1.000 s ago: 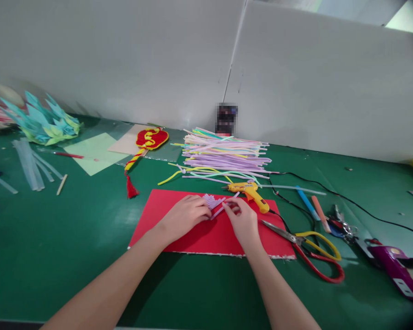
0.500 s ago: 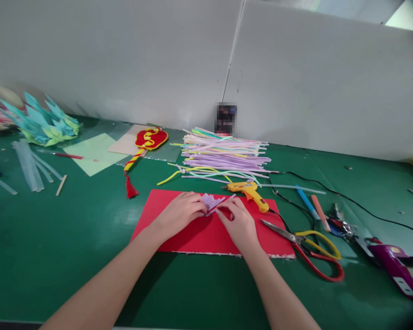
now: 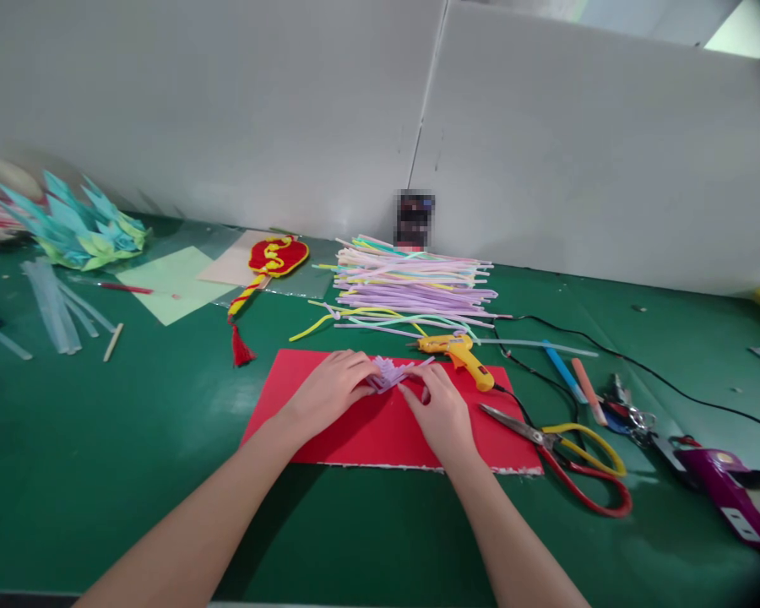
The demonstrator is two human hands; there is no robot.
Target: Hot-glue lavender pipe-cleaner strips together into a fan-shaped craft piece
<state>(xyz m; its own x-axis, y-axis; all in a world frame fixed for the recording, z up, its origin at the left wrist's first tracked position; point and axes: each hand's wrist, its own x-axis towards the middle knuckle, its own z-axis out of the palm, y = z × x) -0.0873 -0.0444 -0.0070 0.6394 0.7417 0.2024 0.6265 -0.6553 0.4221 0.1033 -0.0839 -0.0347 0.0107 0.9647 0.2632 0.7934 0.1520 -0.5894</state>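
You had bright, even overhead light, soft shadows at 6 o'clock, blur at 9, dark warped corner at 4.

no readable text, label, brand or number shows anywhere.
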